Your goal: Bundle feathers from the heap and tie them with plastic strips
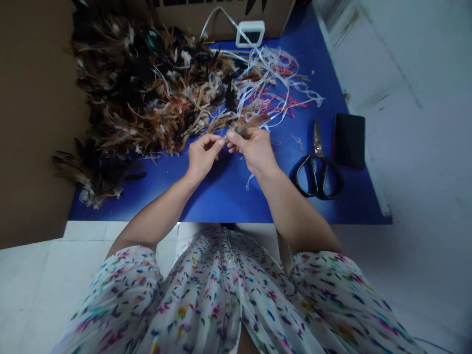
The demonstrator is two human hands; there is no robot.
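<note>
A small bunch of brown feathers (241, 127) is pinched in my right hand (256, 147), its tips pointing up and to the right. My left hand (204, 155) is closed in a pinch at the quill end of the same bunch, fingertips close to those of the right. Just beyond both hands lies a large heap of brown and black feathers (147, 98). A tangle of white ribbon and red string (276, 88) spreads behind my right hand. The quill ends between the fingertips are too small to make out clearly.
Black-handled scissors (319, 172) and a dark phone-like slab (349, 141) lie at the right of the blue table (224, 201). A separate feather clump (98, 172) is at left, beside a cardboard panel (33, 123). A white-framed device (250, 33) stands before a cardboard box (221, 19).
</note>
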